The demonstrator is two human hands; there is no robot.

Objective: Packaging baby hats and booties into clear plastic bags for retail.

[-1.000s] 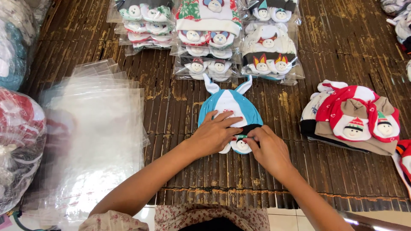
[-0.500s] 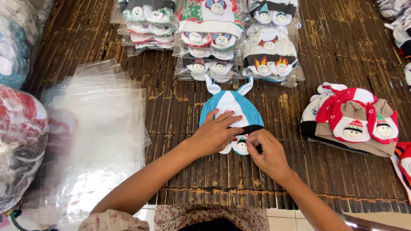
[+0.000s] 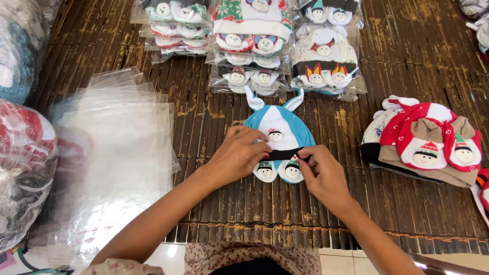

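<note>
hands: 2 (image 3: 237, 155) (image 3: 323, 175) | blue hat: 1 (image 3: 280, 130) | packed hat stacks: 3 (image 3: 252, 46) (bagged) | plastic bag pile: 1 (image 3: 109, 153)
</note>
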